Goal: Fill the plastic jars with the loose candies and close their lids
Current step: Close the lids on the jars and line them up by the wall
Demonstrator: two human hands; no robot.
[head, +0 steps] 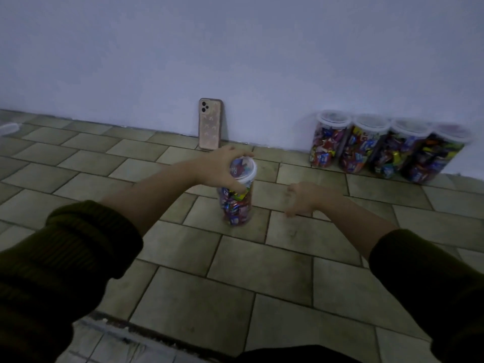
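Note:
A clear plastic jar [237, 203] full of wrapped candies stands on the tiled floor in the middle. Its white lid [245, 170] sits on top. My left hand [220, 170] wraps around the lid and the jar's upper rim from the left. My right hand [303, 199] hovers low over the floor to the right of the jar, fingers loosely apart, holding nothing. Several more candy-filled jars [328, 141] with lids on stand in a row against the wall at the right.
A phone [210, 123] in a pink case leans upright against the pale wall behind the jar. A faint clear object [9, 129] lies at the far left edge. A dark step edge [125, 328] runs along the floor near me.

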